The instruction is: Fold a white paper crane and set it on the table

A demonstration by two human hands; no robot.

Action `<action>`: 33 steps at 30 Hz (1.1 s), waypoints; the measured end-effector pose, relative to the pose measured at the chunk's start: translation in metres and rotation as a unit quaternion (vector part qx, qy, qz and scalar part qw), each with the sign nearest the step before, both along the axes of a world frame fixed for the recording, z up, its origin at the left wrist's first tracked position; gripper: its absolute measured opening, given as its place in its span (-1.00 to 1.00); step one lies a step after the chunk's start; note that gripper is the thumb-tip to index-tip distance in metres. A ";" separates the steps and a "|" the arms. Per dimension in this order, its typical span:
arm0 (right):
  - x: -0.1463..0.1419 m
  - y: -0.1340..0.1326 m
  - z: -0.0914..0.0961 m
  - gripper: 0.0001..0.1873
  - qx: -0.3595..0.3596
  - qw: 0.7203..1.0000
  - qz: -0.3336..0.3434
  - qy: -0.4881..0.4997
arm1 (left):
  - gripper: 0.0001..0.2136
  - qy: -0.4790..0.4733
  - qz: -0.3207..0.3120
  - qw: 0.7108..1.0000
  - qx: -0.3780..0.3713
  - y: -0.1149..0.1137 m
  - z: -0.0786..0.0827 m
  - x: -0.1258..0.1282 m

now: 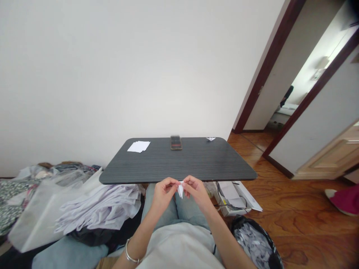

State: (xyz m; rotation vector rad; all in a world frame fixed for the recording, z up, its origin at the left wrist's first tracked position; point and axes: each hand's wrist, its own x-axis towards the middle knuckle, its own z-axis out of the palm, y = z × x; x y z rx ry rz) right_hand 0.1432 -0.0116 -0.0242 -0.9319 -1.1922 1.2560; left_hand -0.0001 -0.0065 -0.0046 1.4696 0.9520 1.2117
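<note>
A small piece of folded white paper [180, 189] hangs point-down between my hands, just in front of the table's near edge. My left hand [165, 191] pinches its upper left side between thumb and fingers. On the other side my right hand [195, 189] pinches the upper right part. The fingertips of both hands nearly meet at the top of the paper and hide some of its folds. Beyond them is the dark wood-grain table [174, 164]. A folded white paper crane [210, 139] lies at its far right, and a stack of white paper sheets [138, 146] at its far left.
A phone on a stand [176, 142] is at the table's back middle. Folded pale clothes [103, 209] are heaped at left. On the right floor are a white box [235, 198] with cables and a black-lined bin [254, 243] of paper scraps. A doorway [269, 74] opens beyond.
</note>
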 end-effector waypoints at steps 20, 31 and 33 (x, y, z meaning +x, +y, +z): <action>-0.004 0.007 0.003 -0.71 0.041 0.999 -0.020 -0.029 | -0.79 -0.075 0.005 0.996 -0.044 0.010 0.002 0.001; -0.008 0.007 0.007 -0.74 0.056 0.997 -0.048 0.008 | -0.75 -0.102 -0.004 0.994 -0.038 0.008 0.006 0.006; -0.008 0.007 0.007 -0.74 0.059 0.996 -0.062 0.027 | -0.77 -0.102 -0.016 0.993 -0.051 0.007 0.007 0.008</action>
